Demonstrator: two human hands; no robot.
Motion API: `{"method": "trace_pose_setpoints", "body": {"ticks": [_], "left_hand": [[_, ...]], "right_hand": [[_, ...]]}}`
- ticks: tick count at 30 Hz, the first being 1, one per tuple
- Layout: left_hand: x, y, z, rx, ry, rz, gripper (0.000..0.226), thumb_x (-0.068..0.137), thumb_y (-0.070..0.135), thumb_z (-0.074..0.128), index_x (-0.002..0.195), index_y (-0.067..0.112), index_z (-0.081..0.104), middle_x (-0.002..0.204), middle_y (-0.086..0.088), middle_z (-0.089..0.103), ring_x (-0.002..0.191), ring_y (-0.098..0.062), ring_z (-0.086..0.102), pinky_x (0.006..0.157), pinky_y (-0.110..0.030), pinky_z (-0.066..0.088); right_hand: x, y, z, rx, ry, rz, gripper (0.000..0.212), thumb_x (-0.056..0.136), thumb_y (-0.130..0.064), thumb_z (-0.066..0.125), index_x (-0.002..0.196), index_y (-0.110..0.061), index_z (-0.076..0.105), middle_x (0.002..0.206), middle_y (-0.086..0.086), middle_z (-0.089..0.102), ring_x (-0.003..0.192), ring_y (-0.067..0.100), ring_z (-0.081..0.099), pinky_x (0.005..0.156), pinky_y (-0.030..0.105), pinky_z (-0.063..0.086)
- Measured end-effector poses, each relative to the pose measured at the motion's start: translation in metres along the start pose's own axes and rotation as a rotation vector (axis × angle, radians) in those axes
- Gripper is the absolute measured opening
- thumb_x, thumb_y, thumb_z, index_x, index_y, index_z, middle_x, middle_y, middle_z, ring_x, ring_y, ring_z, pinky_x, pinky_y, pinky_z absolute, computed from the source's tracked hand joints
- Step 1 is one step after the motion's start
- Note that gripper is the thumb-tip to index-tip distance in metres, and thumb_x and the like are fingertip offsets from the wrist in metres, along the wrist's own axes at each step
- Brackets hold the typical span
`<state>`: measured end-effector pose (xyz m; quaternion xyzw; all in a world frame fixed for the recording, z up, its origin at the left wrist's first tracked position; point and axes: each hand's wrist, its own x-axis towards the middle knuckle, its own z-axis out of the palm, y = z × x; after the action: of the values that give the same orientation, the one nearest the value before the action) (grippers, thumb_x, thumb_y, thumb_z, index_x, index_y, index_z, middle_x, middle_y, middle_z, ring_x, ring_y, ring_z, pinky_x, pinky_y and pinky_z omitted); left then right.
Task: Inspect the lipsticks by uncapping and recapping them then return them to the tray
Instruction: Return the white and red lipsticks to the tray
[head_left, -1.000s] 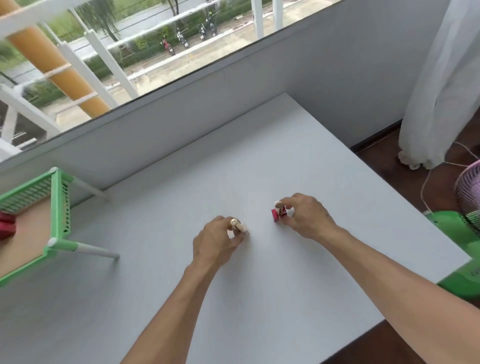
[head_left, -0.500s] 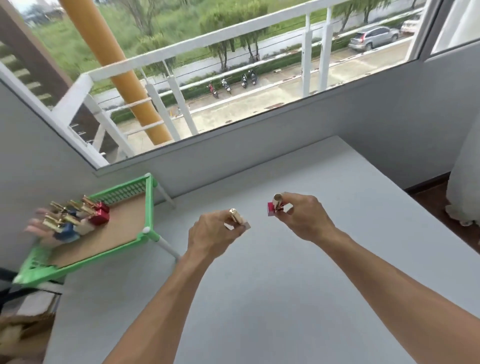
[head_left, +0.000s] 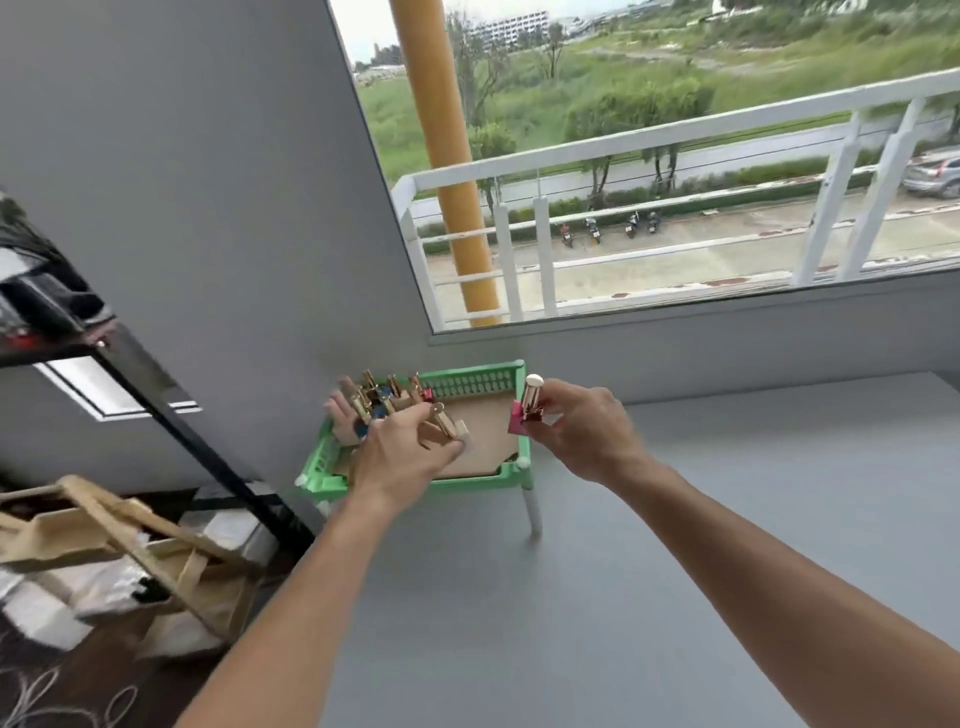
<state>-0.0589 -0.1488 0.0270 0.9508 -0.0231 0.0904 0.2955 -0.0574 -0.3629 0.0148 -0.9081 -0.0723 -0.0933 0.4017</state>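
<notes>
Both hands have swung left since a moment ago and now hang over the green tray, which sat well off to the side before. The right hand (head_left: 582, 423) pinches a lipstick (head_left: 531, 400) between thumb and fingertips, holding it upright with its pale rounded tip on top, a gold barrel below and a pink square base at the bottom; it hovers just above the tray's near right corner. The left hand (head_left: 402, 454) is closed around a second lipstick (head_left: 451, 426), gold with a whitish end, tilted so it lies slantwise over the tray's brown floor.

Under them the tray (head_left: 467, 385) stands on short white legs on the grey table (head_left: 675, 571), pushed up to the grey wall. At its far left end a bunch of other lipsticks (head_left: 387, 397), gold with blue and red parts, stands crowded together; they are too blurred to count.

Beyond the tray a window looks onto a white railing (head_left: 675, 135) and a yellow post (head_left: 447, 156). Left of the table a black frame (head_left: 171, 415) leans, with a tan bag (head_left: 130, 545) on the floor.
</notes>
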Motion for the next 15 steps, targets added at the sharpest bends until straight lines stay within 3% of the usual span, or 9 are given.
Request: {"method": "trace_pose_setpoints", "body": {"ticks": [5, 9, 12, 15], "left_hand": [[0.017, -0.053, -0.017, 0.008, 0.033, -0.073, 0.023, 0.068, 0.038, 0.078, 0.076, 0.020, 0.066, 0.077, 0.002, 0.071, 0.085, -0.022, 0.065, 0.069, -0.032, 0.052], [0.033, -0.080, -0.011, 0.054, 0.009, -0.056, 0.024, 0.070, 0.035, 0.078, 0.077, 0.016, 0.066, 0.084, -0.002, 0.062, 0.089, -0.021, 0.055, 0.065, -0.024, 0.033], [0.049, -0.092, -0.002, 0.068, -0.006, -0.070, 0.022, 0.070, 0.034, 0.078, 0.078, 0.018, 0.065, 0.075, 0.001, 0.062, 0.077, -0.019, 0.057, 0.054, -0.020, 0.025], [0.065, -0.103, 0.006, 0.160, -0.018, -0.106, 0.027, 0.070, 0.043, 0.076, 0.089, 0.026, 0.068, 0.082, 0.000, 0.070, 0.082, -0.022, 0.063, 0.056, -0.025, 0.034]], "right_hand": [[0.027, -0.030, 0.053, -0.063, -0.097, -0.045, 0.017, 0.080, -0.039, 0.069, 0.093, -0.028, 0.068, 0.095, -0.005, 0.068, 0.090, 0.019, 0.061, 0.075, 0.030, 0.045], [0.044, -0.038, 0.090, -0.124, -0.148, -0.027, 0.022, 0.080, -0.037, 0.068, 0.100, -0.027, 0.066, 0.093, 0.000, 0.061, 0.097, 0.022, 0.054, 0.081, 0.033, 0.042], [0.057, -0.035, 0.112, -0.148, -0.175, 0.021, 0.017, 0.081, -0.034, 0.065, 0.098, -0.031, 0.065, 0.087, -0.002, 0.064, 0.095, 0.023, 0.058, 0.074, 0.034, 0.045], [0.069, -0.032, 0.130, -0.184, -0.199, 0.040, 0.015, 0.082, -0.032, 0.062, 0.096, -0.032, 0.063, 0.084, -0.002, 0.063, 0.093, 0.025, 0.059, 0.071, 0.034, 0.044]]}}
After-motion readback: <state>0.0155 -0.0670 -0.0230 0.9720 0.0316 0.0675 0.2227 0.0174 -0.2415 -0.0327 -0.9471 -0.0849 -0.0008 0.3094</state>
